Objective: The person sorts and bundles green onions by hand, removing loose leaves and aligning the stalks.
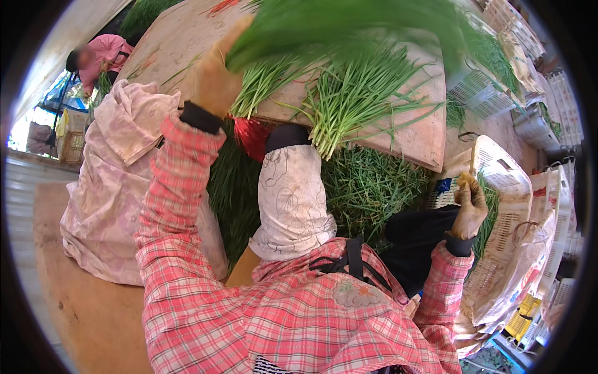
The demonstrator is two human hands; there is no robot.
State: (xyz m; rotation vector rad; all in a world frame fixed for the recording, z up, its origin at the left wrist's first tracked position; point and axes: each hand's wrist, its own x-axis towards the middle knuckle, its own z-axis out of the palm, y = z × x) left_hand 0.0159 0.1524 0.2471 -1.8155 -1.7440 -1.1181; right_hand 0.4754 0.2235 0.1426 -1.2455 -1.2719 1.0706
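Note:
My left hand (215,81) is raised over the near left part of the table, wrapped round a bunch of long green chives (355,22). The bunch is smeared by motion and stretches rightward across the top of the view. Below it, a loose pile of chives (349,96) lies on the table with pale stem ends overhanging its near edge, and a smaller bunch (252,90) lies to its left. My right hand (470,209) is away to the right, fingers curled together beside a white plastic crate (501,168). Whether it pinches anything is hidden.
The wooden table (427,134) has a sharp near right corner. Cut greens (374,187) heap below its edge, near red netting (251,140). Pale patterned cloth (118,206) covers something at left. Several crates (479,90) stand at right. Another person (106,56) works at far left.

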